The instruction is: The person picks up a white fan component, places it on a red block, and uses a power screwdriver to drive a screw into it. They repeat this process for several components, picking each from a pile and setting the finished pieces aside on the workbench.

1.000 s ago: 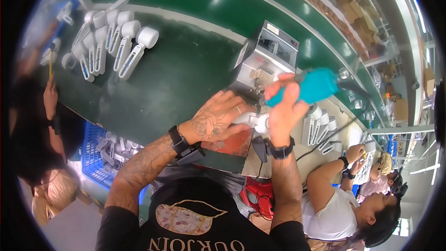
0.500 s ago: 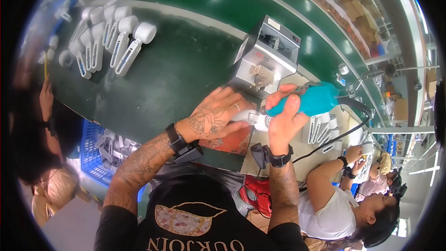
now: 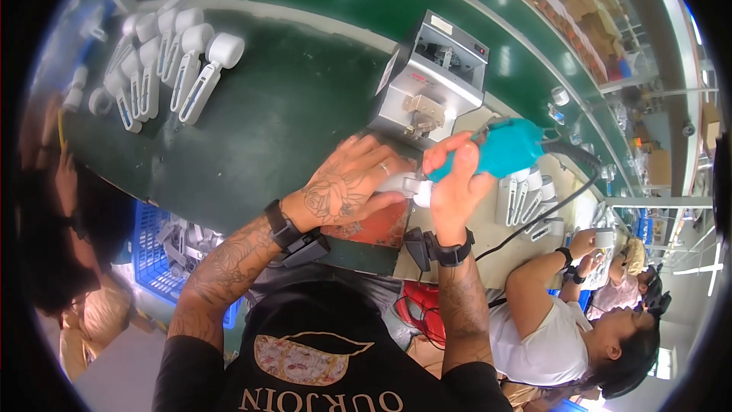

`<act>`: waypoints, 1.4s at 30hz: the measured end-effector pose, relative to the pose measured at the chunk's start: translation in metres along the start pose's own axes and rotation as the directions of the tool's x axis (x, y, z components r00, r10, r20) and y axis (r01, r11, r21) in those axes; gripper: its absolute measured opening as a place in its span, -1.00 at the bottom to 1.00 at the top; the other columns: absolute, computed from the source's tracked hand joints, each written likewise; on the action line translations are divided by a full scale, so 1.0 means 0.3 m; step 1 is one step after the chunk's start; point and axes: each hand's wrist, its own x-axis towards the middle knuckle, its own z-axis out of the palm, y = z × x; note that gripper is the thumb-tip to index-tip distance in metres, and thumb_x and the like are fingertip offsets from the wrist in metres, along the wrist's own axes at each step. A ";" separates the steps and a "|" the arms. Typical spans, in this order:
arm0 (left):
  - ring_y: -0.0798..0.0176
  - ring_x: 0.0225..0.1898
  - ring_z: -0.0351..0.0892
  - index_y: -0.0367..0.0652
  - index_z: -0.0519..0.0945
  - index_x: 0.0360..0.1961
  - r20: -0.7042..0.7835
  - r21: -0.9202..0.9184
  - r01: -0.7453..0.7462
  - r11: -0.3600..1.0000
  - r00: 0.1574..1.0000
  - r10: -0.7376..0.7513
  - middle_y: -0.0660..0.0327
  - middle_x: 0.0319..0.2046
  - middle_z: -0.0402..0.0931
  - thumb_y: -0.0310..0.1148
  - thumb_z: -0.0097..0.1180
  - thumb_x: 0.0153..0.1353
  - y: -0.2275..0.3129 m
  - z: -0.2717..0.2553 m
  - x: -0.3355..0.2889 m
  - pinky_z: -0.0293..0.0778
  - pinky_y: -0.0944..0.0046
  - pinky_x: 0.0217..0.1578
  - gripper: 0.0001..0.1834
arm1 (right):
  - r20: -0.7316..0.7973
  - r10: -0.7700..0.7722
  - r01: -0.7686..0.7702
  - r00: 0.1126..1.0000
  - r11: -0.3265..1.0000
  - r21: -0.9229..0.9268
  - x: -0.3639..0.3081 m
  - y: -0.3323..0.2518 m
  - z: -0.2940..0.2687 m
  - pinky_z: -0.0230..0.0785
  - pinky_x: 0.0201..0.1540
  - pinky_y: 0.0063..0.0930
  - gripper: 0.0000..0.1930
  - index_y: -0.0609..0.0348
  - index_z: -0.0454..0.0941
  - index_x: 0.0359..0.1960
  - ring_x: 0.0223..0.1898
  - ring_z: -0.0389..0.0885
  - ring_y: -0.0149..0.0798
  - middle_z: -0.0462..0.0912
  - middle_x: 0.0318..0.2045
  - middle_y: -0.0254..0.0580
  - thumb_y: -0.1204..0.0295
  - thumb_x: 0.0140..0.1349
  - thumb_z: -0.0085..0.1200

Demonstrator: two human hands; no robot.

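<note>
In the middle of the view, my left hand (image 3: 345, 187) is closed around a white plastic piece (image 3: 409, 185) with a rounded end, over a worn red mat (image 3: 374, 227). My right hand (image 3: 456, 192) grips a teal electric screwdriver (image 3: 505, 149), its black cord trailing right. The screwdriver's front end is close to the white piece; my right fingers hide the tip, so contact cannot be made out. Just beyond both hands stands a grey metal screw feeder (image 3: 431, 80) with an open top.
White round-headed handheld devices (image 3: 200, 91) lie grouped at the far left; more (image 3: 522, 198) lie right of my hands. A blue basket (image 3: 149, 248) of loose parts sits left, below the table edge. Co-workers occupy both sides, one holding a white part (image 3: 604, 239).
Both hands, with the white piece and the screwdriver, appear slightly farther left in the picture. The whole view has also shifted a little. The grips look unchanged.
</note>
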 end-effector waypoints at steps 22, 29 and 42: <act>0.08 -0.04 0.47 0.02 0.60 0.10 -0.006 0.013 0.006 1.000 1.000 -0.006 0.25 -0.10 0.55 -0.16 0.23 0.23 0.010 -0.012 -0.015 0.36 0.04 0.06 -0.59 | -0.048 -0.013 0.006 0.999 0.990 -0.143 0.051 -0.096 0.052 0.35 -0.46 -0.46 -0.62 0.33 0.48 -0.11 -0.54 0.49 -0.37 0.49 -0.58 -0.27 0.16 0.52 -0.03; 0.07 -0.03 0.47 -0.02 0.60 0.09 -0.045 0.005 -0.013 1.000 0.999 0.013 0.21 -0.12 0.55 -0.23 0.20 0.25 0.008 -0.008 -0.008 0.37 0.06 0.06 -0.61 | -0.011 0.011 -0.012 1.000 0.994 -0.107 -0.066 -0.113 -0.012 0.37 -0.44 -0.41 -0.47 0.42 0.41 -0.04 -0.54 0.49 -0.28 0.50 -0.56 -0.17 0.03 0.46 0.05; 0.09 -0.03 0.46 -0.03 0.57 0.14 -0.006 0.060 -0.010 0.998 1.000 0.010 0.24 -0.09 0.54 -0.22 0.22 0.24 0.014 0.000 -0.009 0.37 0.04 0.05 -0.56 | 0.047 -0.012 0.013 0.999 0.999 -0.035 -0.092 -0.040 -0.014 0.39 -0.40 -0.32 -0.57 0.25 0.36 -0.23 -0.53 0.45 -0.29 0.44 -0.54 -0.20 0.06 0.48 0.04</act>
